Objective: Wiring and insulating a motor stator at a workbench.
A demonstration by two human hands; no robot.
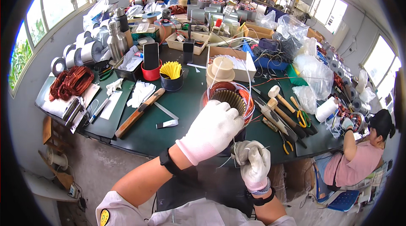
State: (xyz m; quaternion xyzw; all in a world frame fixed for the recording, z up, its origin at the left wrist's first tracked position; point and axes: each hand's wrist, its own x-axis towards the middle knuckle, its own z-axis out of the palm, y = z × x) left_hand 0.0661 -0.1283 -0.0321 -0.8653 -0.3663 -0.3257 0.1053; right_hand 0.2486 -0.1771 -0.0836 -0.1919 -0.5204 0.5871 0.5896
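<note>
A motor stator (233, 100) stands at the table's front edge, with a ridged metal core and copper-coloured and white windings around its rim. My left hand (216, 128), in a white glove, lies against its near left rim with the fingers curled; whatever they hold is hidden. Just below, my right hand (256, 163), gloved and grey at the fingertips, is closed in a pinch around a thin white cord (224, 161). A fine strand sticks out past its fingers. Behind the stator a cream spool (221, 70) carries white cord that hangs down toward the windings.
Right of the stator lie mallets (281, 98), scissors (303, 118) and pliers (288, 145). A wooden stick (139, 114), a cup of yellow strips (171, 73), a phone (151, 57) and copper coils (72, 82) are on the left. A co-worker (355, 154) sits at the right.
</note>
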